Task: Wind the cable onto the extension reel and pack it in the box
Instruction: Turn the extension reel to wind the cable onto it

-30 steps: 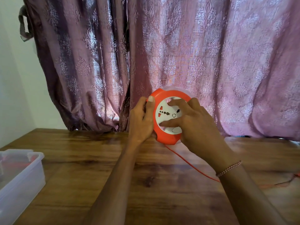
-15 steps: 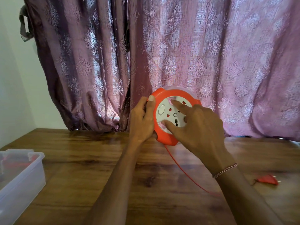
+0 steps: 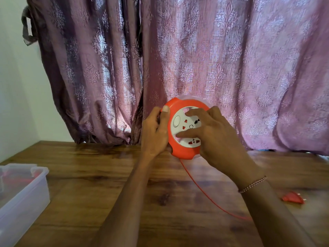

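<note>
The round orange extension reel [image 3: 179, 150] with its white socket face [image 3: 178, 122] is held upright above the table. My left hand [image 3: 154, 132] grips its left rim, thumb on the front edge. My right hand [image 3: 215, 138] lies over the white face with fingers spread and pressed on it. A thin orange cable [image 3: 201, 189] runs from the reel's bottom down across the table and passes behind my right forearm. Its orange plug [image 3: 292, 197] lies on the table at the right. The clear plastic box [image 3: 23, 198] stands at the left edge.
A wooden table [image 3: 89, 175] spreads below my arms. A purple patterned curtain [image 3: 195, 59] hangs close behind the reel, and a pale wall [image 3: 14, 86] is at the left. Something red lies inside the box.
My right hand has turned the white face round, the sockets now sit at new angles. The plug has slid in across the table from the right, and the loose cable is shorter.
</note>
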The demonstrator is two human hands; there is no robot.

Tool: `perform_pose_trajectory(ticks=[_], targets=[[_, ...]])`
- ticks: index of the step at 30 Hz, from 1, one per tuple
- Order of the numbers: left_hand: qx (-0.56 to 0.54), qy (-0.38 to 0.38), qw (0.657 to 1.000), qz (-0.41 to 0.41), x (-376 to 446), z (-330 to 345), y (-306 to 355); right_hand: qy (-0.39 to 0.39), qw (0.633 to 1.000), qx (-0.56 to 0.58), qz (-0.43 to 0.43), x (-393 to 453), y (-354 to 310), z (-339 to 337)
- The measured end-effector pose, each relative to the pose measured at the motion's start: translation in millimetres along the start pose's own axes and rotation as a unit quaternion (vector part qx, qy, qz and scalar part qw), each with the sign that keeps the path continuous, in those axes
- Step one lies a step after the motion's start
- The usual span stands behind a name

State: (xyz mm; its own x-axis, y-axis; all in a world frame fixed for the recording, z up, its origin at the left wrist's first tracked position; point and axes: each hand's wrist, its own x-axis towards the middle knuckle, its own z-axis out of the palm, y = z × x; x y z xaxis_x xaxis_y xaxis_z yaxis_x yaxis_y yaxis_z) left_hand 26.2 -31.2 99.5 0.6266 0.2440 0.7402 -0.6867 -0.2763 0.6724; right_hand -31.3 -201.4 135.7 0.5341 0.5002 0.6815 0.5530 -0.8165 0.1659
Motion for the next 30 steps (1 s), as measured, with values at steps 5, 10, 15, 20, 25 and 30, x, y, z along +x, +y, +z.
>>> perform_pose_trajectory(ticks=[5, 10, 15, 20, 25, 30], targets=[[0.019, 0.003, 1.0, 0.007, -1.1, 1.7, 1.0, 0.007, 0.999, -0.022, 0.036, -0.9, -1.9, 0.5], [0.015, 0.008, 1.0, 0.007, -0.8, 2.2, 2.5, 0.028, 0.992, 0.037, 0.115, -3.5, -4.7, 2.4], [-0.009, 0.004, 1.0, -0.001, -0.3, 1.6, 2.7, 0.06, 0.979, 0.047, 0.19, 1.3, -6.8, 4.6], [-0.012, 0.009, 1.0, -0.005, -1.4, 0.5, 3.7, 0.056, 0.986, 0.063, 0.141, 1.5, -2.7, 0.6], [-0.004, 0.011, 1.0, -0.007, -0.2, 0.7, 3.2, 0.045, 0.994, 0.093, 0.036, 0.7, 0.4, -5.5], [-0.006, 0.004, 1.0, -0.007, 0.6, 0.3, 0.6, -0.023, 0.999, 0.024, 0.016, -0.6, -0.3, -1.6]])
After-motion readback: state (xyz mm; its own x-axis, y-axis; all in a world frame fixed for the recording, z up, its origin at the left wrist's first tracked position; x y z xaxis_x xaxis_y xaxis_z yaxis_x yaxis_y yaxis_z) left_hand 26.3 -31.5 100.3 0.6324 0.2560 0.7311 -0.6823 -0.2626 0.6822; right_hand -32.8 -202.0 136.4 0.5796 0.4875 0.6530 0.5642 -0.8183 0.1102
